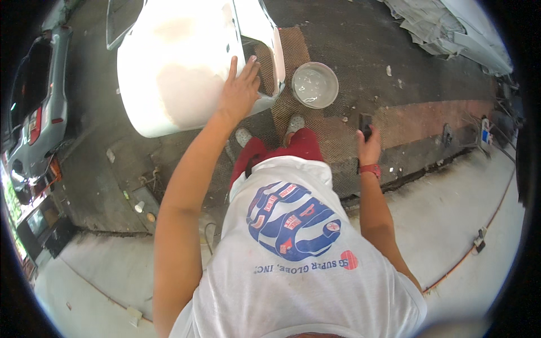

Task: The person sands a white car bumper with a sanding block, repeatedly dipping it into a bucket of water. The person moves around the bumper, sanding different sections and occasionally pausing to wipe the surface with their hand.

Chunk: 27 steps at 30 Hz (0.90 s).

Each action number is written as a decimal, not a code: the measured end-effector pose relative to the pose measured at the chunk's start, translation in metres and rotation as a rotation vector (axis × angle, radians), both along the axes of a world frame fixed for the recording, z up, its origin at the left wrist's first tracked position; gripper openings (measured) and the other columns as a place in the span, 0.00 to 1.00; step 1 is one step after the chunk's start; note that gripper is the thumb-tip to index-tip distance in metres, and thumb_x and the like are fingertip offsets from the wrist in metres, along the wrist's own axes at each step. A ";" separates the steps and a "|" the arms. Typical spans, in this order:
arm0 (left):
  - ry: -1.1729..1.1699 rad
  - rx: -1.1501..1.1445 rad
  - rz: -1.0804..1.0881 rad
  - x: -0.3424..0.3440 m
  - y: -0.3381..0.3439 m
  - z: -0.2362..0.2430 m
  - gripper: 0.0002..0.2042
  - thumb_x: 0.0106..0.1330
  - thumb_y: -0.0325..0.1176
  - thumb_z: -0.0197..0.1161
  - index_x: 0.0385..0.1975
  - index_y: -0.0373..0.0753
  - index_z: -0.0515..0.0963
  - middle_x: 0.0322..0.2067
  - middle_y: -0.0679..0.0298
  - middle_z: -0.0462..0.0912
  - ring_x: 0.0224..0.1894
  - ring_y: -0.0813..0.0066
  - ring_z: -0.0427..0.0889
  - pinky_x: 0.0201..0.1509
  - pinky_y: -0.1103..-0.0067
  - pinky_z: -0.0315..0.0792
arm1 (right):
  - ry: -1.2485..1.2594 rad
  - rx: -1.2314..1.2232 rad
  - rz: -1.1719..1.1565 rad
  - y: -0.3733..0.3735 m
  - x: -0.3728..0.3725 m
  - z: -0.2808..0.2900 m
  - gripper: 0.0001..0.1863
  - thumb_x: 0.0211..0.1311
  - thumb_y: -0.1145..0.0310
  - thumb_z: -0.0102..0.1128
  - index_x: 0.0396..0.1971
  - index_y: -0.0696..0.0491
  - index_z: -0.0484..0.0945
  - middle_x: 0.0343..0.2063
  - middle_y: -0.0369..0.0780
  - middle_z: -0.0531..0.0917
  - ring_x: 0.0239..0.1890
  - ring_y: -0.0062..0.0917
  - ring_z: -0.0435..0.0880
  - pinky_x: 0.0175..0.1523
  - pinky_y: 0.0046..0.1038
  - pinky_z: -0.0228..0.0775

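A large white car body panel [169, 84], with duller greyish patches and a window-like opening near its right edge, stands in front of me at the upper left. Flat on its right part, beside the opening, lies my left hand [241, 87] with the fingers spread. My right hand [369, 147] is away from the panel, out to the right, closed around a small dark block [366, 125], perhaps a sanding block. Between the two hands, farther off, a round pail [315, 85] of cloudy water sits on the floor.
A silver car [53, 107] stands at the far left. White sheeting [428, 25] drapes something at the upper right. Worn brown matting [428, 115] covers part of the floor. Near the left wall are a dark box-like object [48, 225] and small litter. An orange cable [451, 273] runs along the right.
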<state>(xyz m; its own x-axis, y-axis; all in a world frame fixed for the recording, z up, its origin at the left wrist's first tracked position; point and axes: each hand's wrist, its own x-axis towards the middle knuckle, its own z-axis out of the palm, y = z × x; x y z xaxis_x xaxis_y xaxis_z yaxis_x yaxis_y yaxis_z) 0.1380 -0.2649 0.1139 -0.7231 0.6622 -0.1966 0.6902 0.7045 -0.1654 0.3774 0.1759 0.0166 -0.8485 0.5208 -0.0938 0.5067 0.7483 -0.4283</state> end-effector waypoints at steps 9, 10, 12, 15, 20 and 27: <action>-0.099 0.072 -0.122 -0.022 -0.010 -0.013 0.17 0.67 0.51 0.78 0.45 0.46 0.95 0.52 0.70 0.87 0.74 0.65 0.73 0.91 0.33 0.31 | 0.363 0.004 0.364 -0.219 -0.141 0.074 0.33 0.75 0.56 0.75 0.77 0.34 0.79 0.67 0.53 0.78 0.66 0.56 0.79 0.71 0.52 0.74; -0.113 0.068 -0.122 -0.023 -0.008 -0.007 0.17 0.66 0.50 0.78 0.45 0.46 0.95 0.52 0.70 0.88 0.73 0.66 0.74 0.91 0.32 0.31 | 0.431 0.022 0.351 -0.232 -0.157 0.075 0.32 0.74 0.57 0.75 0.77 0.34 0.79 0.67 0.53 0.78 0.67 0.56 0.78 0.70 0.52 0.74; -0.091 0.048 -0.129 -0.021 -0.006 -0.008 0.16 0.66 0.50 0.78 0.44 0.46 0.95 0.51 0.71 0.88 0.72 0.67 0.74 0.91 0.33 0.30 | 0.535 0.052 0.332 -0.255 -0.184 0.074 0.32 0.74 0.58 0.75 0.77 0.35 0.80 0.69 0.52 0.76 0.67 0.56 0.76 0.69 0.52 0.74; -0.076 0.050 -0.123 -0.021 -0.009 -0.014 0.16 0.67 0.49 0.77 0.44 0.46 0.95 0.51 0.72 0.88 0.72 0.68 0.75 0.91 0.33 0.29 | 0.587 0.118 0.314 -0.275 -0.216 0.061 0.33 0.73 0.61 0.75 0.76 0.34 0.81 0.70 0.53 0.75 0.67 0.56 0.75 0.67 0.51 0.74; -0.106 0.089 -0.106 -0.024 -0.014 -0.018 0.16 0.69 0.49 0.76 0.46 0.45 0.95 0.52 0.72 0.88 0.72 0.69 0.76 0.91 0.33 0.28 | 0.614 0.099 0.289 -0.290 -0.175 0.002 0.34 0.70 0.63 0.77 0.76 0.38 0.81 0.71 0.54 0.75 0.67 0.53 0.75 0.70 0.51 0.70; -0.050 0.140 -0.114 -0.021 -0.014 -0.023 0.16 0.68 0.49 0.77 0.45 0.44 0.95 0.52 0.71 0.88 0.72 0.69 0.76 0.90 0.33 0.28 | 0.715 0.083 0.181 -0.306 -0.165 -0.033 0.36 0.67 0.65 0.80 0.76 0.39 0.81 0.71 0.53 0.75 0.68 0.51 0.76 0.72 0.49 0.68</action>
<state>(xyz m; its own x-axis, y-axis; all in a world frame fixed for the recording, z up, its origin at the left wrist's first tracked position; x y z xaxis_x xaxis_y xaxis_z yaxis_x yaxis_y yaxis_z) 0.1165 -0.2787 0.0911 -0.6337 0.7624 -0.1310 0.7715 0.6353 -0.0346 0.2124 -0.1296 -0.0169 -0.7610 0.3486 0.5471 -0.0084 0.8379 -0.5457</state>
